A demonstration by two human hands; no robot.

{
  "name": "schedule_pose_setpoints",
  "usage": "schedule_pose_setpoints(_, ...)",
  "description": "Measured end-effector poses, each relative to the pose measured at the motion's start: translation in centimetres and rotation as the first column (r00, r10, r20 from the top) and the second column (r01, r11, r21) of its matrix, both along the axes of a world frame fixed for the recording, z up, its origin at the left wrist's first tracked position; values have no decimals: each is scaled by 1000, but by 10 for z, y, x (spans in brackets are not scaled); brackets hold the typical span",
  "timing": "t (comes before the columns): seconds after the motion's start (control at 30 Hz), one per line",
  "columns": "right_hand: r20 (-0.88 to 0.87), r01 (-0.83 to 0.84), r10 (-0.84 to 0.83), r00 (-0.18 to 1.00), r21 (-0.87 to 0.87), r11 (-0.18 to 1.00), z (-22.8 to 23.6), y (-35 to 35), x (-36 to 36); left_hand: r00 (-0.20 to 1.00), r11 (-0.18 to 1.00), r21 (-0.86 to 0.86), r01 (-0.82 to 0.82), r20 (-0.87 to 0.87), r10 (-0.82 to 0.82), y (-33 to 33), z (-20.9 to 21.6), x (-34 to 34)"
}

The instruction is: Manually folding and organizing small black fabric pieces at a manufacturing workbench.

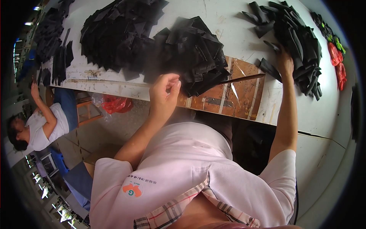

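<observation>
My left hand [166, 89] is raised at the near edge of a heap of flat black fabric pieces [196, 47]. Its fingers are curled in toward the thumb, and whatever they may hold is hidden. My right arm reaches far across the table, where my right hand [286, 65] is at a pile of narrow black fabric tubes [301, 47]. One black fabric tube [271, 46] sticks out leftward from its fingertips. Between the hands, a slim dark pointed rod [246, 78] lies across a brown taped board [248, 95] on the table.
Another large heap of black pieces [114, 36] covers the white table [225, 15] to the left. Red plastic bags [335, 55] lie at the far right edge. A co-worker [49, 122] is at the left, by a wooden stool [87, 110] and a red bag [116, 104].
</observation>
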State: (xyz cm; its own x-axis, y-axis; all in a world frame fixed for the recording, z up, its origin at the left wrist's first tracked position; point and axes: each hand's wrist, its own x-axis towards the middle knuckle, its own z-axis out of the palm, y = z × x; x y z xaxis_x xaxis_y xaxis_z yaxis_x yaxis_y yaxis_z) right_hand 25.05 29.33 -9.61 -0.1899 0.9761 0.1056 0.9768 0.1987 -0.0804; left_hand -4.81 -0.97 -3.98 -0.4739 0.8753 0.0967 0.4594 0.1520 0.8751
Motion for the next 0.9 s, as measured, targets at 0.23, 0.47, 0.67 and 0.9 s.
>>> schedule_pose_setpoints(0.23,-433,-50,146,889,224,973,58,-32,7,962,996,57,68,260,-80,-2,2,10)
schedule_pose_setpoints(0.47,-906,-210,-100,411,-201,957,76,-193,-42,692,922,-63,381,681,-239,-4,12,46)
schedule_pose_setpoints(0.67,-927,-481,-370,-54,-301,823,60,-246,-49,557,884,-62,464,796,-236,-12,5,64)
schedule_pose_setpoints(0.9,-924,-772,-364,122,-319,551,45,-283,-78,286,748,43,662,908,-305,-16,6,60)
